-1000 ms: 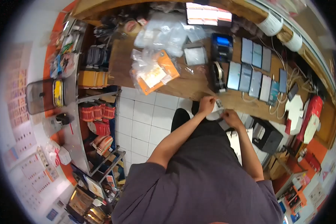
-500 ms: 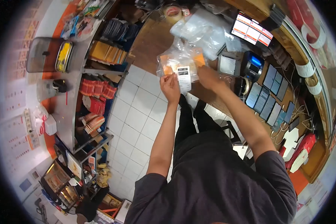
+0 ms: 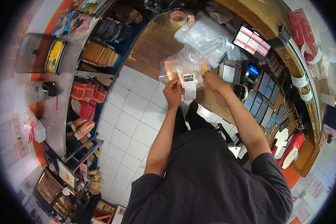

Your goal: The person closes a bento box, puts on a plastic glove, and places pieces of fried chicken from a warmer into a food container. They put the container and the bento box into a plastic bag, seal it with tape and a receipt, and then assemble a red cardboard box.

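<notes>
A clear plastic bag (image 3: pixel 168 71) with orange contents lies at the near edge of the wooden counter, its gathered top pointing away from me. A long white printed receipt (image 3: pixel 189 89) is on the front of the bag and hangs below it. My left hand (image 3: pixel 173 93) is closed in a pinch on the bag's lower left side, close beside the receipt. With bent fingers, my right hand (image 3: pixel 214 81) grips the bag's right side; its fingertips are partly hidden.
Clear plastic bags (image 3: pixel 205 33) are heaped behind. To the right stand a tablet (image 3: pixel 251 41), a label printer (image 3: pixel 250 71) and several phones (image 3: pixel 265 84) with cables. Tape rolls (image 3: pixel 178 16) sit at the back. Left, a shelf holds red packets (image 3: pixel 84 89).
The view has shifted slightly. The bag and receipt sit a little lower and to the right in view, with both hands still on the bag. The right hand's fingers look more curled.
</notes>
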The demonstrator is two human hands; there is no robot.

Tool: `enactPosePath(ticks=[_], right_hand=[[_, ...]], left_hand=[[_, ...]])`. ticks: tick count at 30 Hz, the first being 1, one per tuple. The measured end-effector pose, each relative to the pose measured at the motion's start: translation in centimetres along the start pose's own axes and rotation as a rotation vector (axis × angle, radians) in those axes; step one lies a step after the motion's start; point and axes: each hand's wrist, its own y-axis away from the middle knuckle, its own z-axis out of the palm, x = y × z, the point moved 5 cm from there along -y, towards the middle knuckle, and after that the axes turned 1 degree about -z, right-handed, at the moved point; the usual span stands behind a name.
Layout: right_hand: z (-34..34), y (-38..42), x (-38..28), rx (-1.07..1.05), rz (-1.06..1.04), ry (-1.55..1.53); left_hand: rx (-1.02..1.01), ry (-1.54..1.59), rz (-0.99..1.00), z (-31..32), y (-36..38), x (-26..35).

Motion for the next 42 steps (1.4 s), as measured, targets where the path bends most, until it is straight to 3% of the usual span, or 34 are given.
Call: enactPosePath(ticks=[5, 11, 13, 14, 16, 17, 18, 20, 22, 24, 26, 28, 30, 33, 34, 37, 39, 40, 41, 42], right_hand=[[-0.8, -0.6, -0.5, -0.013, -0.087, 0.023], [-2.8, -0.6, -2.0, -0.1, 0.091, 0.178], [-4.8, -0.7, -2.6, 0.127, 0.029, -0.069], [-5.2, -1.1, -3.0, 0.048, 0.123, -0.145], [-4.9, -2.4, -5.1, 0.127, -0.089, -0.19], [-5.3, -2.2, -5.9, 0.057, -0.03, -0.265], [-1.9, -4.5, -4.4, 0.168, -0.105, -0.299], [2.6, -7.4, -2.7, 0.173, -0.25, -0.269], [-0.6, -4.1, -4.8, 0.377, -0.24, -0.375], [-2.1, -1.5, -5.7, 0.26, -0.203, -0.504], [-2.2, 0.6, -5.9, 0.387, -0.258, -0.523], [-2.6, 2.3, -5.8, 0.497, -0.329, -0.538], [-1.8, 2.5, -4.2, 0.35, 0.009, -0.458], [0.4, 2.2, -1.0, 0.476, 0.024, -0.635], [-0.9, 3.6, -1.4, 0.514, -0.042, -0.625], [4.6, 1.0, 2.1, 0.615, -0.102, -0.47], [2.4, 4.3, 0.9, 0.788, -0.144, -0.101], [10.1, -0.2, 5.0, 0.86, -0.254, 0.028], [4.2, 2.9, 4.7, 0.283, -0.034, -0.334], [-0.2, 8.6, -2.6, 0.573, -0.734, 0.329]], left_hand=[[-0.103, -0.043, 0.019, -0.2, -0.8, -1.5], [-0.166, -0.027, 0.001, -0.8, -1.7, -2.5], [-0.102, -0.277, 0.154, -2.4, -2.0, -0.5], [-0.114, -0.27, 0.173, -2.7, -2.2, 0.1], [0.025, -0.508, 0.281, -4.1, -2.3, 1.1], [0.014, -0.502, 0.306, -4.2, -2.3, 0.8], [0.03, -0.596, 0.274, -4.5, -2.3, -1.0], [0.046, -0.68, 0.264, -5.0, -2.2, -3.1], [-0.078, -0.385, -0.207, -5.4, -2.4, -6.2], [-0.11, -0.363, -0.25, -5.5, -2.6, -6.2], [-0.141, -0.343, -0.292, -5.1, -3.4, -6.4], [-0.311, -0.268, -0.463, -3.5, -3.7, -7.3], [-0.363, -0.158, -0.38, -1.5, -3.4, -5.5], [-0.343, -0.069, -0.314, -0.1, -3.1, -3.0], [-0.285, -0.073, -0.327, -0.2, -3.0, -2.9], [-0.169, -0.079, -0.285, -2.5, -1.8, -3.0], [-0.213, -0.165, -0.205, -5.4, 0.6, -3.5], [-0.16, -0.201, -0.234, -7.8, 1.6, -6.4], [-0.105, -0.232, -0.177, -10.2, 3.9, -8.6], [-0.127, -0.205, -0.291, -12.8, 6.6, -8.4]])
